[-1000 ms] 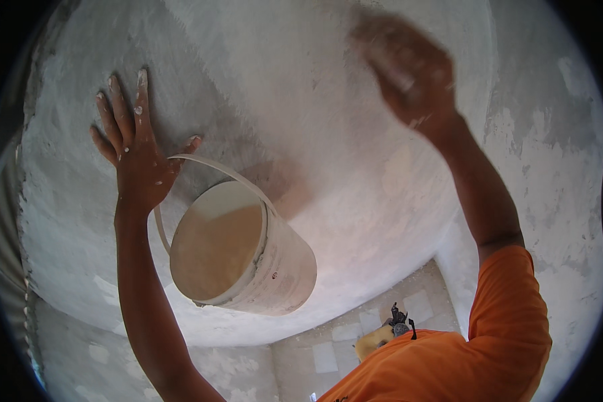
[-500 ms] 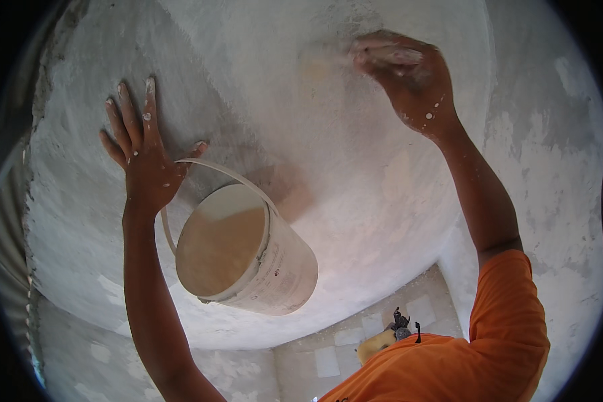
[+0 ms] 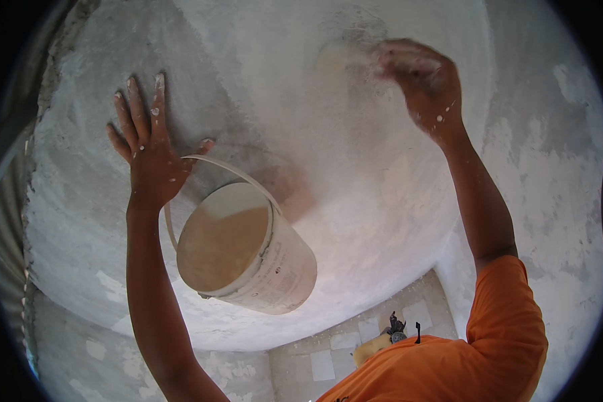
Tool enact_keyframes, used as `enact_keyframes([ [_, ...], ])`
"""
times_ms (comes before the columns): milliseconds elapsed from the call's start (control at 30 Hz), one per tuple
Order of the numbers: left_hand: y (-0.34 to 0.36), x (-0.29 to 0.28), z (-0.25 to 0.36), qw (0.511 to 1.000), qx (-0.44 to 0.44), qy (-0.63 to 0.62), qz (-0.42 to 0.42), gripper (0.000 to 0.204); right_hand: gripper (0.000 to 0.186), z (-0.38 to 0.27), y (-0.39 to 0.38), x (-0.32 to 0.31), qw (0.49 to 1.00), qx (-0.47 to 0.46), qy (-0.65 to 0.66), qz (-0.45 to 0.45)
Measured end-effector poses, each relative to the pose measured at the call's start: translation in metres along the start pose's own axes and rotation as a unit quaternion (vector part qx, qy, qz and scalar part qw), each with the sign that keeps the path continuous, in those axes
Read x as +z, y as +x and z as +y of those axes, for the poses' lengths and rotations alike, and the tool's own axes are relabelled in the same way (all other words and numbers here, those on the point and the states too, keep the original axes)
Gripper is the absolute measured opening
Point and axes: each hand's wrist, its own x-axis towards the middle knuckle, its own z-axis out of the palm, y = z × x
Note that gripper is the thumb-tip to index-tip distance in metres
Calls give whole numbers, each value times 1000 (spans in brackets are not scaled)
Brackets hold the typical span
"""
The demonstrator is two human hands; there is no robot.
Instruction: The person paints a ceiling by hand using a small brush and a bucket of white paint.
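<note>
My left hand (image 3: 151, 164) is spread against the grey, patchy plastered wall (image 3: 261, 80), fingers stretched out and dotted with white. The handle (image 3: 224, 165) of a pale plastic bucket (image 3: 281, 268) hangs hooked at its thumb. The bucket hangs tilted below that hand, with cloudy beige contents or residue inside. My right hand (image 3: 425, 87) is raised higher on the right, fingers curled and blurred at a smudged, lighter patch of the wall; what it holds, if anything, I cannot make out. Both hands carry white spots.
Below my orange-sleeved body lies a floor (image 3: 321, 365) with pale square patches, bearing a yellowish object (image 3: 368, 348) and dark items. Another patchy wall (image 3: 543, 187) rises on the right. Grey draped or corrugated material (image 3: 7, 221) runs along the left edge.
My right hand has moved down a little since a second ago, then rightward over the last half second. My left hand and the bucket have shifted slightly rightward.
</note>
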Motion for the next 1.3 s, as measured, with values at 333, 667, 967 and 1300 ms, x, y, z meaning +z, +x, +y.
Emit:
enact_keyframes([
  [333,-6,7,-5,1000,5,-3,6,125,17,-27,-67,23,941,-3,-26,-337],
  [667,0,4,-1,1000,16,17,15,128,23,11,-14,0,957,-215,-173,-85],
  [967,-3,-2,-1,1000,12,11,5,130,14,-15,-20,6,965,-81,-106,-226],
  [1300,0,3,-1,1000,3,5,3,130,31,-12,-79,55,927,-240,-238,-161],
])
